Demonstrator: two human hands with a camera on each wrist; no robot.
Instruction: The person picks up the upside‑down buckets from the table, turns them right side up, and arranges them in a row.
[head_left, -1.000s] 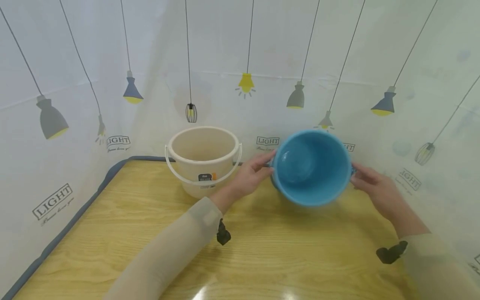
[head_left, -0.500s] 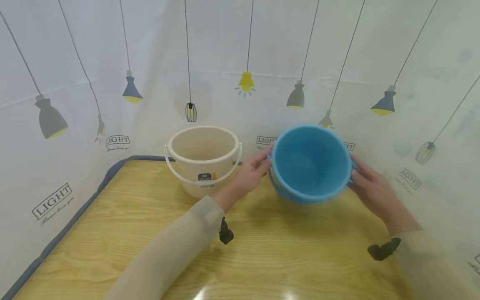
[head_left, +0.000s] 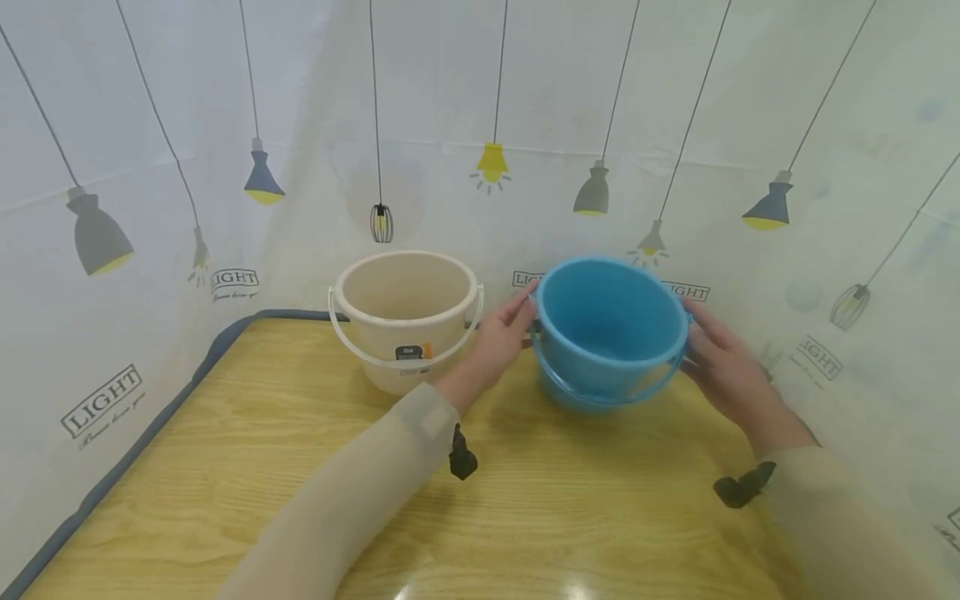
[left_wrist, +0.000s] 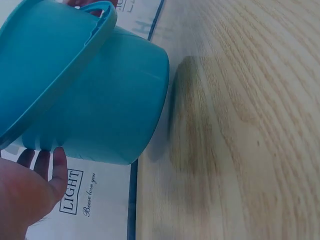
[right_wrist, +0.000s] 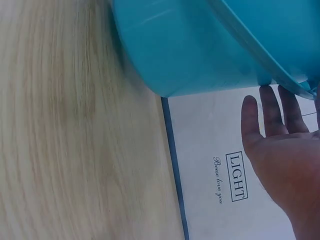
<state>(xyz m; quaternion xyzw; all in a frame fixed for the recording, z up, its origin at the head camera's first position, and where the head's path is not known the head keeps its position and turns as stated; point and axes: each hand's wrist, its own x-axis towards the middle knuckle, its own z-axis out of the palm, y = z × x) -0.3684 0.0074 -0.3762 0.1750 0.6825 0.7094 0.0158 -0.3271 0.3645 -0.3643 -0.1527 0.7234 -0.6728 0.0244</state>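
Observation:
A blue bucket (head_left: 611,312) with a thin blue handle hanging across its front is held between both hands, its mouth tilted slightly toward me. On its left side my left hand (head_left: 501,337) grips it just below the rim, near the handle joint. My right hand (head_left: 727,367) holds the opposite side, with thumb by the rim; in the right wrist view its fingertips (right_wrist: 270,100) reach the bucket wall. The base hangs close above the wooden table (left_wrist: 240,130); whether any edge touches is unclear. The bucket's far side is hidden.
To the left of the blue bucket, a cream bucket (head_left: 405,333) stands upright on the table, its white handle (head_left: 397,363) lowered in front. Behind both hangs a white wall cloth (head_left: 442,200) printed with lamps. Dark blue edging (head_left: 217,346) runs along the table's back left.
The blue bucket has turned from facing me to more upright, and its front handle has come into view. Both hands moved slightly left with it. The cream bucket stayed put.

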